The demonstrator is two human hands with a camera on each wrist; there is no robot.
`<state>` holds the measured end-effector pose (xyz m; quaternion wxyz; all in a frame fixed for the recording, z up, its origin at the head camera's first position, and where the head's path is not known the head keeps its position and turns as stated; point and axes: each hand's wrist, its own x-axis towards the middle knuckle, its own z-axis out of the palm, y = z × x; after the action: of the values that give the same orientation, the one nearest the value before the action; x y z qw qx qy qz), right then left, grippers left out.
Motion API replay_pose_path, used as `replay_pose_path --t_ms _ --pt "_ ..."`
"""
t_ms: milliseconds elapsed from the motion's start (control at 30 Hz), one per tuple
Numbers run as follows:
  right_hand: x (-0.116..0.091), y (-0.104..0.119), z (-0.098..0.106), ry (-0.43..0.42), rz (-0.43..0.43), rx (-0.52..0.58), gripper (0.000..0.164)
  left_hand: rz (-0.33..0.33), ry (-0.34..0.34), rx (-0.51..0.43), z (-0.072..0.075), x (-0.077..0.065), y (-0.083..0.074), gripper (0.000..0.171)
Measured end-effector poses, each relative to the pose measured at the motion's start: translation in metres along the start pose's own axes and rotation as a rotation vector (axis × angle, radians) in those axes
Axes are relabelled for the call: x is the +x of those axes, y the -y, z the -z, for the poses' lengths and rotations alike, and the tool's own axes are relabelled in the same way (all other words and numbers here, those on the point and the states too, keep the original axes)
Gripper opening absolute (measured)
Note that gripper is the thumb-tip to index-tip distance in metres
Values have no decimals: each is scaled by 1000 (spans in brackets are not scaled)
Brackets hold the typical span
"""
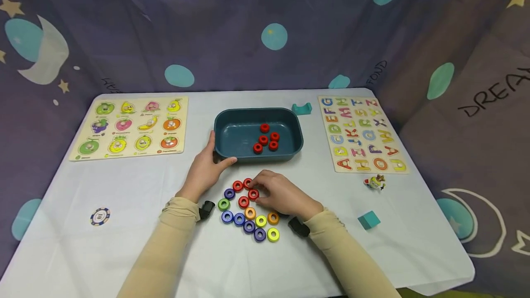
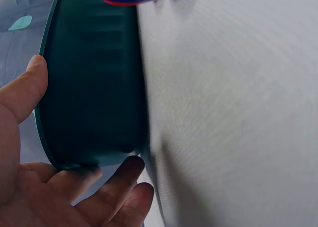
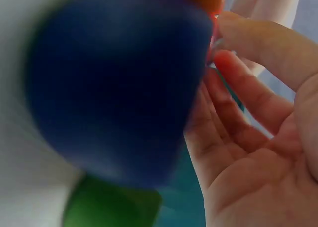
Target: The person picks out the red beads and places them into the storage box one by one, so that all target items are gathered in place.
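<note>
My left hand [image 1: 204,169] holds the near left corner of a dark teal tray [image 1: 223,139]. In the left wrist view its thumb [image 2: 34,83] presses the rim while the fingers lie around the corner. Several red rings lie inside the tray. My right hand [image 1: 283,192] is over the cluster of rings in front of it, thumb and index finger about a red ring [image 1: 253,194]. In the right wrist view these fingertips close on a red edge, mostly hidden by a blurred blue ring [image 3: 114,88]. Another red ring [image 1: 238,186] lies beside them.
Near the hands lie blue [image 1: 227,217], green [image 1: 223,204], orange [image 1: 273,218] and yellow rings [image 1: 273,234]. A fruit puzzle board [image 1: 136,117] is at left, a letter board [image 1: 352,151] at right. Around them are a poker chip [image 1: 100,216], figurine [image 1: 375,182], teal cube [image 1: 369,220] and teal arch block [image 1: 302,109].
</note>
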<state>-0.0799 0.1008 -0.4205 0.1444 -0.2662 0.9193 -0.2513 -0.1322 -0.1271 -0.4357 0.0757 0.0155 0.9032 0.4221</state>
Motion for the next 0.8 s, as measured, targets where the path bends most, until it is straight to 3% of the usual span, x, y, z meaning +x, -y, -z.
replay_pose_path --t_ms 600,800 --pt "1 -1 -9 -34 -58 44 29 -6 1 -11 0 0 2 104" --pt "-2 -2 7 -79 -58 103 30 3 9 -4 0 1 1 104"
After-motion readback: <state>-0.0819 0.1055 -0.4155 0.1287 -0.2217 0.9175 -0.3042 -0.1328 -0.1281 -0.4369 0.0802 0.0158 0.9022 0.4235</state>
